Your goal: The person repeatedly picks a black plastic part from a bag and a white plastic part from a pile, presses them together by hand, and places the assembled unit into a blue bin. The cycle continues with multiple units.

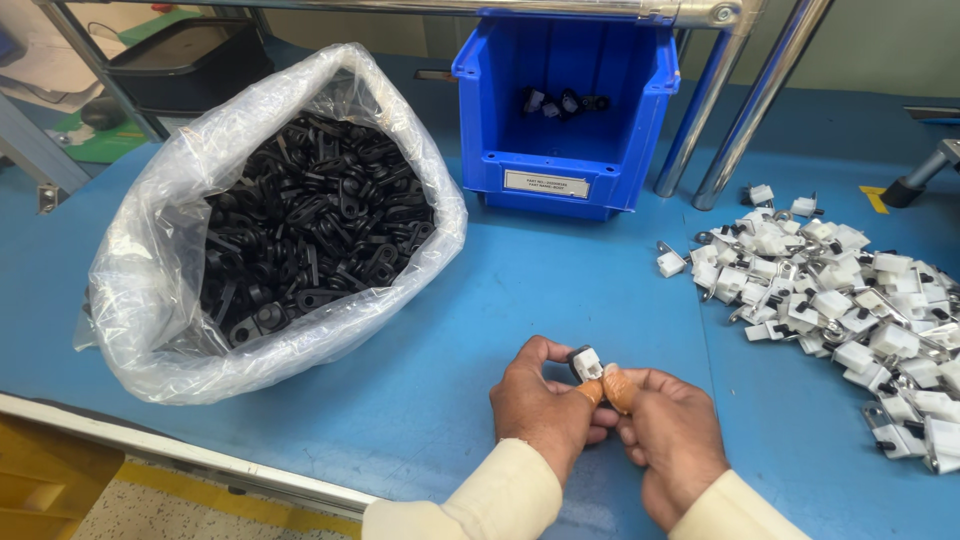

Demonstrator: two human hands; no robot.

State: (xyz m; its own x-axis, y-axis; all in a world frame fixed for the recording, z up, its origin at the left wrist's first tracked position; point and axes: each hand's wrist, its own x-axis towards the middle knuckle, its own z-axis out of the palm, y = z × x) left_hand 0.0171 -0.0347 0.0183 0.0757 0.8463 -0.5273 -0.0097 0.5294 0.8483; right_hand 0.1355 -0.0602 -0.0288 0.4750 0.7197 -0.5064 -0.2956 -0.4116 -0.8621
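**2 hands on 1 small part**

Down at the near edge, both hands meet over the blue table. The left hand is curled tight, its thumb tip capped in orange, pinching the small black-and-white part from the left. The right hand closes in too, its orange-capped fingertip pressed against the same part from the right. So the part sits gripped between both hands, just above the table, near the middle of the front edge. Cream sleeves cover both wrists.

Out to the right, a spread pile of white clips with metal bits lies loose on the table. On the left, a clear plastic bag stands open, packed with black plastic pieces. Furthest back, a blue bin holds a few small parts at its bottom, with 2 metal poles slanting just beside it.
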